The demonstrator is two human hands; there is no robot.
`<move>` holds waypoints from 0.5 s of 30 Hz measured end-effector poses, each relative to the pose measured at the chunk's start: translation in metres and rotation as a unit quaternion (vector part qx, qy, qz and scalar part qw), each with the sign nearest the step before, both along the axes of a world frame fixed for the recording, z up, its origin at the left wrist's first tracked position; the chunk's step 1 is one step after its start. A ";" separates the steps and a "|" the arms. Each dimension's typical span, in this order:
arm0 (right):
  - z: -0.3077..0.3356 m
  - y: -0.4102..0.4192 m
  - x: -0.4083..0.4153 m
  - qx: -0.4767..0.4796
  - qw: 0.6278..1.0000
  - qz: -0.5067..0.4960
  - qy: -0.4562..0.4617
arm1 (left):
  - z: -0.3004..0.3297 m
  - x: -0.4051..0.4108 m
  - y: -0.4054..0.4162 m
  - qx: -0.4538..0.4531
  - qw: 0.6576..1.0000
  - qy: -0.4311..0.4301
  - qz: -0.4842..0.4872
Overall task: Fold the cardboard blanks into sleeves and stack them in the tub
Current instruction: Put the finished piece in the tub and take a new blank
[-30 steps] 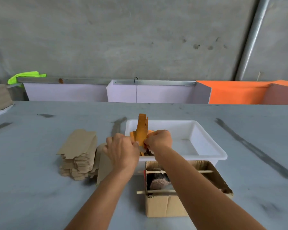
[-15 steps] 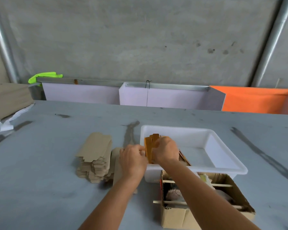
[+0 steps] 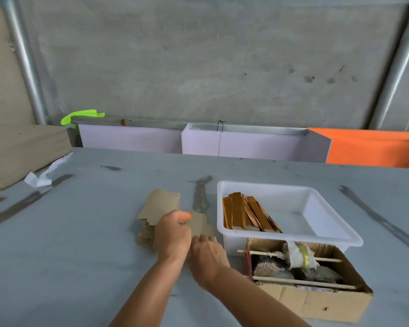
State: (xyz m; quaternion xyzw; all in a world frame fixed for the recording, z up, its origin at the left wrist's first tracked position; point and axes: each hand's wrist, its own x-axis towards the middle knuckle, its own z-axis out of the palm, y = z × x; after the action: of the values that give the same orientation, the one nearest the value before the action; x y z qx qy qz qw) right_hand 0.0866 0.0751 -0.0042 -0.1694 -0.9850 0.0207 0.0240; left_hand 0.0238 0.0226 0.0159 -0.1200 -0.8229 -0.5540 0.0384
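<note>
Flat brown cardboard blank lies lengthwise away from the person on the grey surface, beside the blank stack; left hand pinches it; right hand rests on it; glossy orange folded sleeves lean in the white plastic tub.

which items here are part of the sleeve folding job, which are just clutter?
In the job:
- stack of flat blanks
- single blank under both hands
- white tub
- folded sleeves in the tub
- left hand, right hand

Lying about:
- open cardboard box of odds and ends
- green cloth
- big cardboard pile
</note>
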 end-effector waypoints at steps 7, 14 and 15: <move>-0.028 -0.004 -0.002 0.108 0.994 0.030 -0.021 | -0.016 0.005 -0.015 0.027 1.000 -0.015 -0.004; -0.023 -0.001 0.002 0.105 0.992 0.073 -0.013 | -0.017 0.008 -0.021 0.023 1.000 -0.016 -0.004; -0.022 -0.003 0.003 0.102 0.992 0.068 -0.013 | -0.017 0.009 -0.020 0.022 1.000 -0.017 -0.005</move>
State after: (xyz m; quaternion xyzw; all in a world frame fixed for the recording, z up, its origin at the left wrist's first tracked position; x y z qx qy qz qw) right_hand 0.0893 0.0726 -0.0262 -0.0990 -0.9915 -0.0800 0.0266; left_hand 0.0329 0.0022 -0.0013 -0.1140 -0.8102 -0.5744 0.0248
